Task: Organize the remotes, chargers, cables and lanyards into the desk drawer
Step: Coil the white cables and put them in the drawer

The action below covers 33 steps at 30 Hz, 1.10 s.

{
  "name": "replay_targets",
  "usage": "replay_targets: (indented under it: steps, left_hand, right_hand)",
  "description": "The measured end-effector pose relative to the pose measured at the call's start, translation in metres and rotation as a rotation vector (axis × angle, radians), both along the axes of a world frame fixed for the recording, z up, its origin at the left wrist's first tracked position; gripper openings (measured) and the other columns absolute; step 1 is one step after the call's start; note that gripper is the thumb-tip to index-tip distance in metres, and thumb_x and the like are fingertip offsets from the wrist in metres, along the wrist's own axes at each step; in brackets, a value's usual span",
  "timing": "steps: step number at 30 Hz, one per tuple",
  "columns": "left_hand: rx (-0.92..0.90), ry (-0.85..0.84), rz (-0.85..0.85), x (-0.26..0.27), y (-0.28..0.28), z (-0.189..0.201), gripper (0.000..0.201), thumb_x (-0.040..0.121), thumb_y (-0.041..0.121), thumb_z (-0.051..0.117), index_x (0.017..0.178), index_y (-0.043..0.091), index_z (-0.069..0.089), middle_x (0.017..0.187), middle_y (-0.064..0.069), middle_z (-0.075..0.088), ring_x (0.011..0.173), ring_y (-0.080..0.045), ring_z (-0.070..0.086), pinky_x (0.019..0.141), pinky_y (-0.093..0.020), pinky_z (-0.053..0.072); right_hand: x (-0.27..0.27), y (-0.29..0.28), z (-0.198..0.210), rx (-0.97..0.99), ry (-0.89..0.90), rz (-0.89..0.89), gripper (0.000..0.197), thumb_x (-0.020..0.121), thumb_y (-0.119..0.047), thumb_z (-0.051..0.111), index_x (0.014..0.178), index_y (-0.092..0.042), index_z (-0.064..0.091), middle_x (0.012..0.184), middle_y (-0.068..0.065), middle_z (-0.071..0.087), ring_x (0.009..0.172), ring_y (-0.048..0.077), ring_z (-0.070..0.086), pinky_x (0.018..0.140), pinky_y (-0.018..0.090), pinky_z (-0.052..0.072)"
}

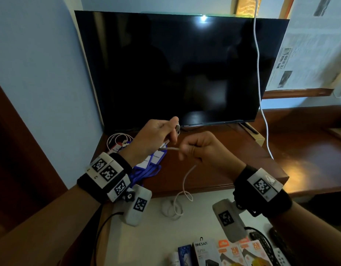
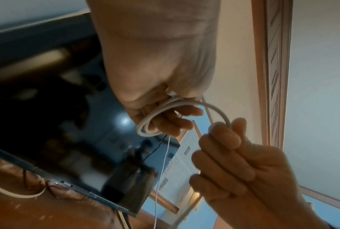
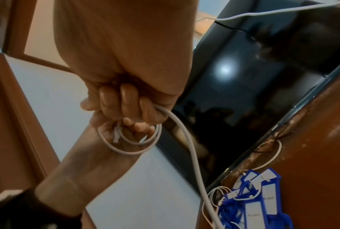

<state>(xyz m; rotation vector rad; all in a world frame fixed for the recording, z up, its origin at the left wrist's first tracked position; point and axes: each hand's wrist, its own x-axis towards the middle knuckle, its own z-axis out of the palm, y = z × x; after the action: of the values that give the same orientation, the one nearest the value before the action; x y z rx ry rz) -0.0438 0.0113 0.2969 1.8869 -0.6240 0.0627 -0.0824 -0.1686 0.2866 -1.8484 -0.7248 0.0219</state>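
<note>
A white charging cable is stretched between both hands above the desk, in front of the TV. My left hand pinches a small coil of it between curled fingers and thumb. Just to the right, my right hand is fisted round the cable. The loose tail hangs from that fist down to the pale drawer floor. Blue lanyards with white cards lie on the brown desk under my left wrist. A second thin white cable lies behind them.
A dark TV stands at the back of the desk, with a white cord hanging over its right side. Another coiled cable, several charger boxes and a black remote lie in the drawer.
</note>
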Motion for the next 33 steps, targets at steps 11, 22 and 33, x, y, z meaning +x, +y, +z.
replay_targets:
  steps: [11,22,33]
  left_hand:
    - [-0.134,0.278,-0.244,-0.005,0.002,0.002,0.046,0.093,0.046,0.032,0.068,0.012,0.051,0.042,0.006,0.038,0.042,-0.013,0.042,0.079,-0.049,0.045]
    - [-0.178,0.408,-0.341,-0.007,0.019,0.002,0.03,0.091,0.032,0.047,0.065,0.017,0.048,0.05,0.004,0.025,0.043,-0.011,0.025,0.068,-0.027,0.048]
    - [-0.448,0.388,0.13,0.006,0.02,-0.005,0.04,0.096,0.01,0.049,0.058,0.018,0.041,0.043,0.007,0.025,0.04,-0.011,0.022,0.065,-0.03,0.043]
  right_hand:
    - [0.018,-0.009,0.002,0.284,0.019,-0.228,0.031,0.101,-0.014,0.043,0.078,-0.003,0.061,0.048,-0.005,0.04,0.041,0.006,0.032,0.042,0.014,0.03]
    - [0.021,-0.034,-0.065,0.514,0.339,-0.176,0.013,0.084,-0.012,0.058,0.073,-0.006,0.056,0.057,0.006,0.045,0.046,0.013,0.038,0.043,0.02,0.035]
    - [0.021,-0.035,-0.079,0.074,0.239,-0.335,0.012,0.092,-0.01,0.059,0.081,-0.005,0.061,0.06,-0.002,0.055,0.05,0.008,0.046,0.052,0.02,0.04]
